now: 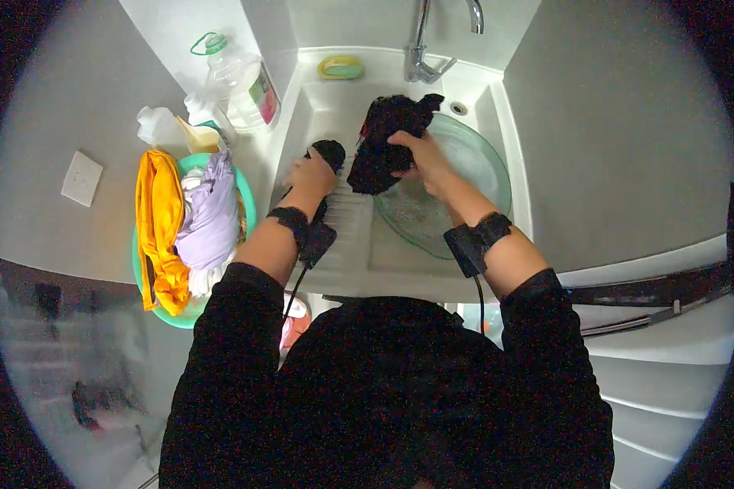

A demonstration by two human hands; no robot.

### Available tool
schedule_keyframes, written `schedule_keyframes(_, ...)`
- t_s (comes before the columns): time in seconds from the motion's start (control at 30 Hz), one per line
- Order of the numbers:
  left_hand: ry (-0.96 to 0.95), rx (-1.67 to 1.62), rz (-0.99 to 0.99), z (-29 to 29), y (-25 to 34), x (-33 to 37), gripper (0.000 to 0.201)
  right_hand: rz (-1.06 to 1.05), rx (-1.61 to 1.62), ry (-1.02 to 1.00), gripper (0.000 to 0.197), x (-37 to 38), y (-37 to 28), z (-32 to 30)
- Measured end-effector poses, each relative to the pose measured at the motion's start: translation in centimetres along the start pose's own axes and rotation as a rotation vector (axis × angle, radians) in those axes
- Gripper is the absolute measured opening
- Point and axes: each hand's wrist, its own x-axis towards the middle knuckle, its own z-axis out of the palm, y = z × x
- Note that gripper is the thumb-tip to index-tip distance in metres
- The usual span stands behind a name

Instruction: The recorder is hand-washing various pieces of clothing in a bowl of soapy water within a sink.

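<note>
My right hand (424, 159) holds up a bunched black cloth (381, 155) with a hint of red at its edge. The fingers are closed on it, above the left rim of a clear basin (495, 163) with cloudy water. My left hand (308, 175) is closed around a dark piece (329, 151) that looks like black cloth; its shape is partly hidden by the fingers. It rests over the ridged washboard (347, 216) on the left side of the white sink (400, 281). The two dark pieces are apart.
A chrome faucet (420, 65) rises behind the sink, near a yellow soap dish (332, 63) with green soap. To the left, a green tub (250, 200) holds yellow, lilac and white clothes. Behind it stand a large clear bottle (240, 90) and smaller white containers (159, 128).
</note>
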Motion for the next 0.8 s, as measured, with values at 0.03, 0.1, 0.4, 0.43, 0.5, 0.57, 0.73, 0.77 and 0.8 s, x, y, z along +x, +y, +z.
schedule_keyframes(0.03,-0.062,-0.023,-0.013,-2.0,2.4,-1.8,0.062,0.156,-0.031,0.036,0.045,-0.1,0.4,-1.2)
schedule_keyframes(0.1,-0.109,-0.043,-0.079,-3.5,1.4,-3.0,0.06,0.193,-0.097,-0.001,0.042,-0.2,1.0,0.2)
schedule_keyframes(0.4,0.565,-0.328,0.043,-15.8,-0.3,-4.8,0.066,0.483,-0.199,-0.247,0.053,-0.7,5.0,4.5)
schedule_keyframes(0.43,0.632,-0.289,0.105,-17.4,0.2,-4.6,0.071,0.528,-0.187,-0.228,0.055,-1.0,5.3,5.0)
schedule_keyframes(0.5,0.564,-0.276,0.151,-21.0,1.2,-5.9,0.072,0.583,0.013,-0.348,0.059,-1.6,5.8,6.1)
schedule_keyframes(0.57,0.507,-0.267,0.194,-23.7,2.6,-7.4,0.072,0.623,0.207,-0.468,0.064,-1.6,5.8,6.3)
schedule_keyframes(0.73,0.591,-0.478,0.568,-21.7,6.7,-6.3,0.072,0.215,0.02,-0.316,0.068,1.2,9.5,0.3)
schedule_keyframes(0.77,0.513,-0.614,0.628,-21.8,7.5,-6.5,0.066,0.102,0.082,-0.291,0.067,1.1,9.1,-1.3)
schedule_keyframes(0.8,0.519,-0.614,0.617,-21.3,7.7,-6.4,0.066,0.039,0.195,-0.357,0.059,0.3,7.2,-1.9)
